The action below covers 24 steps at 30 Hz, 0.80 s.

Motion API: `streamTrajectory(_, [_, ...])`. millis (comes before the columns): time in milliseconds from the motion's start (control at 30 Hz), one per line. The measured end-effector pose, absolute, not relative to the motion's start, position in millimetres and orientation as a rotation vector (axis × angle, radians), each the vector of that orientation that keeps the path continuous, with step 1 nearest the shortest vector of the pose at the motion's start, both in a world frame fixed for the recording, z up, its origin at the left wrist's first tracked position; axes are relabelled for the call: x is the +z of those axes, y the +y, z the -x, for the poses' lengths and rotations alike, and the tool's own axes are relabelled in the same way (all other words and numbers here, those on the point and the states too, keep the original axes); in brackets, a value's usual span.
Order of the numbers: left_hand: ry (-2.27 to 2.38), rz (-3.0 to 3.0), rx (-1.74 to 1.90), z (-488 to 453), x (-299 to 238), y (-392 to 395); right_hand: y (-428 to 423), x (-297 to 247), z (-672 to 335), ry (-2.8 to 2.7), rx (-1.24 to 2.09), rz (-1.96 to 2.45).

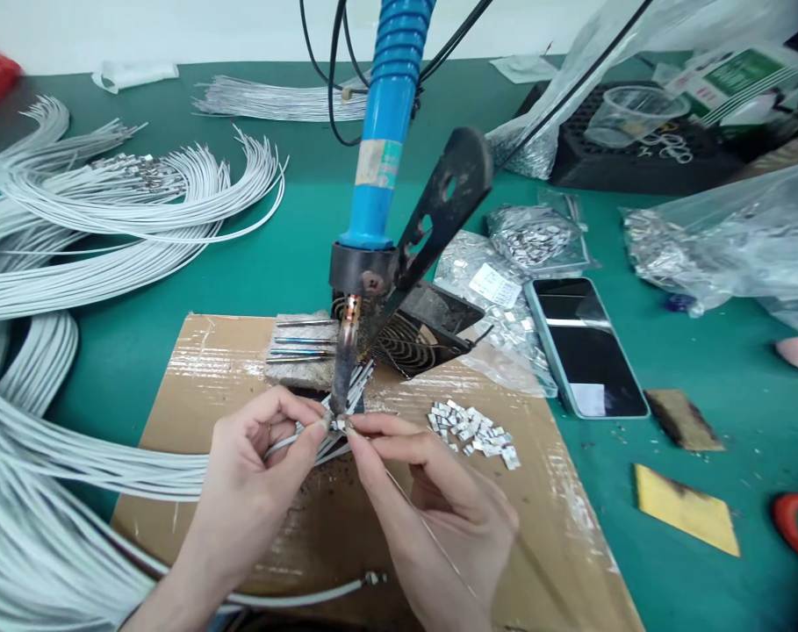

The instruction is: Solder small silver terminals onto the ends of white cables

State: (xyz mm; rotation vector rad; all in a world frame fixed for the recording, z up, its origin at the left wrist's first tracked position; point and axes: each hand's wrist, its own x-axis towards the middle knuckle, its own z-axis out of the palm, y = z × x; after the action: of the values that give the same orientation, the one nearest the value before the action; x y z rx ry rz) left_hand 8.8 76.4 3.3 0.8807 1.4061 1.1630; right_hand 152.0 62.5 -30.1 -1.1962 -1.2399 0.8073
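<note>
Just below the tip of a blue-handled soldering iron [346, 360], fixed with its tip pointing down, my two hands meet. A white cable [281, 446] is pinched between the thumb and fingers of my left hand [254, 474]. My right hand [431, 500] is closed in a pinch on a thin solder wire [442, 549], which trails down across the palm. A small metal piece [339, 424] shows between the fingertips of both hands, at the iron's tip; which hand bears it I cannot tell. More white cables lie behind the left fingers.
Small metal pieces [470, 427] lie piled on the cardboard [536, 527]. Bundled white cables [109, 281] fill the left side. Behind the iron stand a black fan [415, 338] and a block with metal tips [299, 351]. A phone [589, 347] and yellow sponge [688, 509] lie right.
</note>
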Motion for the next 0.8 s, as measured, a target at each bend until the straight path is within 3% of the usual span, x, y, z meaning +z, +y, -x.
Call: streamTrajectory(800, [1.416, -0.853, 1.188, -10.1, 4.0, 71.9, 63.4, -26.6, -149.5, -1.184, 0.849, 1.207])
